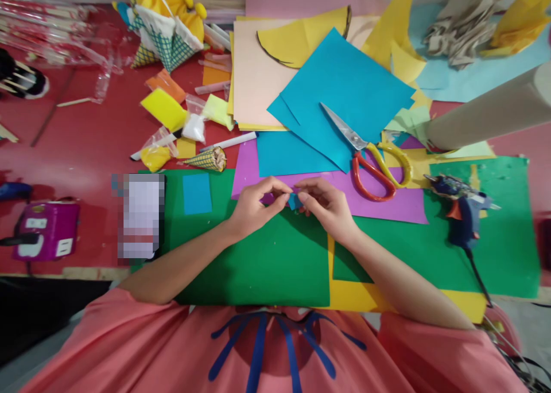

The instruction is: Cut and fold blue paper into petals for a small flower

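Observation:
A small piece of blue paper (pixel 294 201) is pinched between my two hands, above the green sheet (pixel 253 261). My left hand (pixel 258 206) grips its left side with thumb and index finger. On the right side, the thumb and fingers of my right hand (pixel 326 207) close on the same piece, hiding part of it. A flat blue paper square (pixel 197 193) lies to the left on the green sheet. Scissors (pixel 365 152) with one red and one yellow handle rest beyond my right hand, blades apart, across blue sheets (pixel 340 89) and purple paper (pixel 387 201).
A blue glue gun (pixel 467 218) lies at right with its cord trailing down. At left are a phone (pixel 142 215) and a purple box (pixel 46 230). A pale cylinder (pixel 491 109) leans in at the right. Small clay packets (pixel 163 109) and a patterned cone (pixel 209 159) sit back left.

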The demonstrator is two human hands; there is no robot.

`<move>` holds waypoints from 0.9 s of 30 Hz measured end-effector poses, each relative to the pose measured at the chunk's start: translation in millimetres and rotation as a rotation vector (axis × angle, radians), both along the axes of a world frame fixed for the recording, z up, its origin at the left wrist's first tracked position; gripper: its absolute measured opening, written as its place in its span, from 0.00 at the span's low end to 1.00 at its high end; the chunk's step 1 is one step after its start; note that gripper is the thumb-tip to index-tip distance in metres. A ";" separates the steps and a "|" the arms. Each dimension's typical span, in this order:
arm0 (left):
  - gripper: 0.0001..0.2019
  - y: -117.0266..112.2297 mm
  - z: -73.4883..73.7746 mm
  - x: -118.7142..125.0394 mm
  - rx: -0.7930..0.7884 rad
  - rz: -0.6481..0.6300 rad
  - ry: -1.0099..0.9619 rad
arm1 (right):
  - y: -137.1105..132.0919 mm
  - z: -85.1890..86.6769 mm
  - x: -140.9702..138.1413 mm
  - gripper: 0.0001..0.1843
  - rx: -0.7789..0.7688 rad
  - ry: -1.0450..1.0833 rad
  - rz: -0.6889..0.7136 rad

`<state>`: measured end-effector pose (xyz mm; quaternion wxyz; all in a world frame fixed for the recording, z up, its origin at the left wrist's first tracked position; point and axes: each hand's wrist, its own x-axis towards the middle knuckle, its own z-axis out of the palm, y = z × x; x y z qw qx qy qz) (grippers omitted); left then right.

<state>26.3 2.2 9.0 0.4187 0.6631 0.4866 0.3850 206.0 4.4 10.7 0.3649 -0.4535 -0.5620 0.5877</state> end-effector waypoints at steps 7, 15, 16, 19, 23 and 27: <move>0.03 0.3 0.8 1.5 0.012 -0.025 0.037 | -0.1 -1.0 0.7 0.10 0.024 -0.072 0.069; 0.06 2.7 -2.7 0.6 -0.098 -0.012 -0.037 | -2.0 -0.9 -0.2 0.11 0.024 -0.037 0.043; 0.06 2.5 -2.4 0.5 -0.069 -0.014 -0.012 | -2.1 -1.5 -0.3 0.12 0.021 -0.044 0.062; 0.04 2.1 0.5 1.0 0.046 -0.036 0.073 | -1.7 -3.2 0.3 0.12 0.025 -0.093 0.126; 0.02 2.9 4.4 0.7 0.200 -0.090 0.126 | -0.4 -2.2 2.1 0.11 0.034 -0.097 0.168; 0.04 3.4 1.3 -3.6 0.450 -0.176 0.183 | 0.0 0.9 2.5 0.10 -0.027 -0.032 0.171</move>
